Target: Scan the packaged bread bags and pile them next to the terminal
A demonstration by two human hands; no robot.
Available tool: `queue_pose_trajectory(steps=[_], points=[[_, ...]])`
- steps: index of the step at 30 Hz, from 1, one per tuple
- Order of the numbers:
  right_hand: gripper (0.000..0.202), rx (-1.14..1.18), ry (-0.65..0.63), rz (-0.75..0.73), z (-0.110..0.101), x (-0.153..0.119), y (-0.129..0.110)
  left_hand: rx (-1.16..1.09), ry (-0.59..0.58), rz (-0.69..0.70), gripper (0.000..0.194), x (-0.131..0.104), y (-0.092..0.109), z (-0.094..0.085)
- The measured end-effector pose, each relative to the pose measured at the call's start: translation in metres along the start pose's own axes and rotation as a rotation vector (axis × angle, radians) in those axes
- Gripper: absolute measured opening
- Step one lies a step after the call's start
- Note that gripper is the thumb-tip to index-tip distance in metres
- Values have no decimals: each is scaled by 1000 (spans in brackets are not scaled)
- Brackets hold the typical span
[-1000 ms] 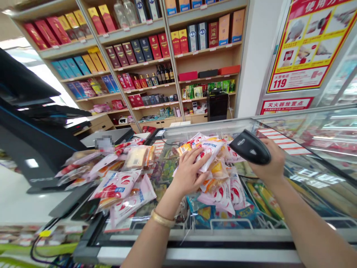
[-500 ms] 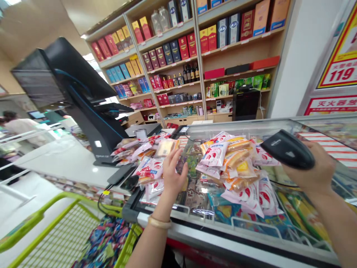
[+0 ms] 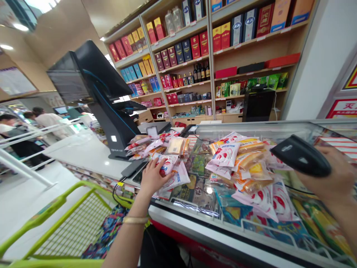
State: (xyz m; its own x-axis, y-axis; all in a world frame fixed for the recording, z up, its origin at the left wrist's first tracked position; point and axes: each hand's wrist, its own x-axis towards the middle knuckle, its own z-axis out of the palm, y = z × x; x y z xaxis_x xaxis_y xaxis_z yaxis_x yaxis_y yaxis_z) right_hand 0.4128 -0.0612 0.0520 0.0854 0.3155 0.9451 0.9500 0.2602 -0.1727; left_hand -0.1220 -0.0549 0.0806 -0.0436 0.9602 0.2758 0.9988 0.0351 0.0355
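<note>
On the left pile of packaged bread, my left hand (image 3: 154, 177) is closed on a pink-and-white bread packet (image 3: 168, 162), its fingers over the left edge and its thumb below. Another pink-and-white packet (image 3: 179, 176) lies just under it. A clear-wrapped pale bread packet (image 3: 175, 145) rests behind. My right hand (image 3: 333, 178) grips a black barcode scanner (image 3: 301, 155) at the right, its head facing left; most of the fingers are hidden behind the scanner. Between the hands, a second pile of bread packets (image 3: 242, 162) sits on the glass freezer lid (image 3: 205, 178).
A black cash register screen (image 3: 99, 70) stands on the white counter (image 3: 92, 150). A green shopping cart (image 3: 67, 219) with colourful packets stands at lower left. Shelves (image 3: 184, 59) of boxes and bottles line the back. People (image 3: 47, 121) are at far left. Frozen goods show beneath the glass.
My left hand has moved left and down from above the gap between the piles onto a packet in the left pile. The view has turned left. My right hand still holds the scanner.
</note>
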Motion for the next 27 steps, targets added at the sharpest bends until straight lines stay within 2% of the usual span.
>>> queue_pose_trajectory(steps=[3, 7, 12, 15, 17, 20, 23, 25, 27], points=[[24, 1, 10, -47, 0, -2, -1, 11, -14, 15, 75, 1, -4, -1], [21, -5, 55, -148, -1, -2, -3, 20, 16, 75, 63, 2, -10, -3], [22, 14, 12, -40, -4, 1, -7, -48, 111, 164, 49, 2, -17, 2], [24, 11, 25, -42, -4, 3, -11, -163, 225, 150, 38, 4, -18, 6], [24, 9, 55, -97, -5, 5, -14, -278, 350, 72, 32, 7, -16, 6], [23, 12, 82, -158, -5, 6, -16, -540, 535, -107, 30, 14, -7, 2], [24, 27, 86, -160, -7, 7, -17, -997, 630, -276, 39, 23, 21, -2], [24, 37, 85, -180, -8, 8, -19, -1387, 601, -349, 40, 29, 50, -3], [22, 44, 86, -209, -9, 9, -22, -1720, 482, -380, 40, 33, 83, -4]])
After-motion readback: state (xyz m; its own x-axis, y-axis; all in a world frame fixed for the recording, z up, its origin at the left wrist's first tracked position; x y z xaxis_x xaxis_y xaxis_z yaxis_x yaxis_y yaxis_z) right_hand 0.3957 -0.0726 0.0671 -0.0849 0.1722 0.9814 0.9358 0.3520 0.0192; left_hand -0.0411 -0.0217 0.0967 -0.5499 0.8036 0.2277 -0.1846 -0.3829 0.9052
